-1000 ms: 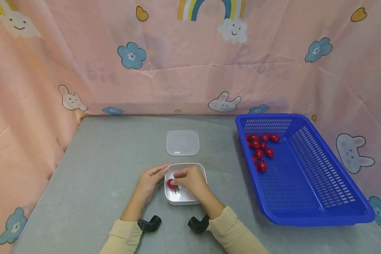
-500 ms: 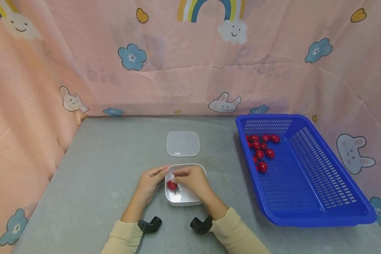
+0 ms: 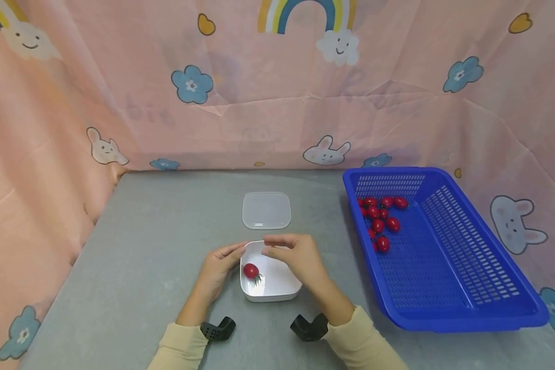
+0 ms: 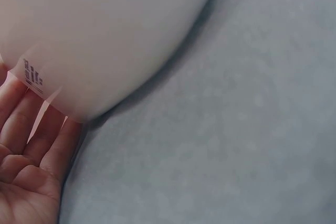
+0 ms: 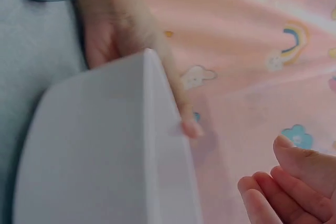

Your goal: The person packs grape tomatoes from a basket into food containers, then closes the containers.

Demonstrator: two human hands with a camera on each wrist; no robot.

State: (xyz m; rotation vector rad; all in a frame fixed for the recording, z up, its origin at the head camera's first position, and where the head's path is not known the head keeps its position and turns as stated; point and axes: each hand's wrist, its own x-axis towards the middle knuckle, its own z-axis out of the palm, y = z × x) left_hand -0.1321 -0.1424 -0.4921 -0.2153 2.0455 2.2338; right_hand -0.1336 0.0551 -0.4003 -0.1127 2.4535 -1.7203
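Note:
A white plastic box (image 3: 275,280) stands on the table in the head view, its top uncovered. One red cherry tomato (image 3: 251,271) with a green stem lies inside, near the left wall. My left hand (image 3: 218,267) holds the box at its far left corner, fingers along the outer wall and thumb at the rim. In the left wrist view those fingers (image 4: 23,121) lie against the pale wall. Over the far right part of the box, my right hand (image 3: 300,257) holds nothing; thumb and fingers are apart.
A clear lid (image 3: 266,210) lies flat behind the box. At the right stands a large blue basket (image 3: 444,277), with several cherry tomatoes (image 3: 383,243) gathered at its left side. A pink printed curtain (image 3: 259,103) closes off the back of the grey table (image 3: 176,216).
My right hand has let go of the cherry tomato, risen and moved right, leaving it in the box. My left hand has stayed at the box's corner.

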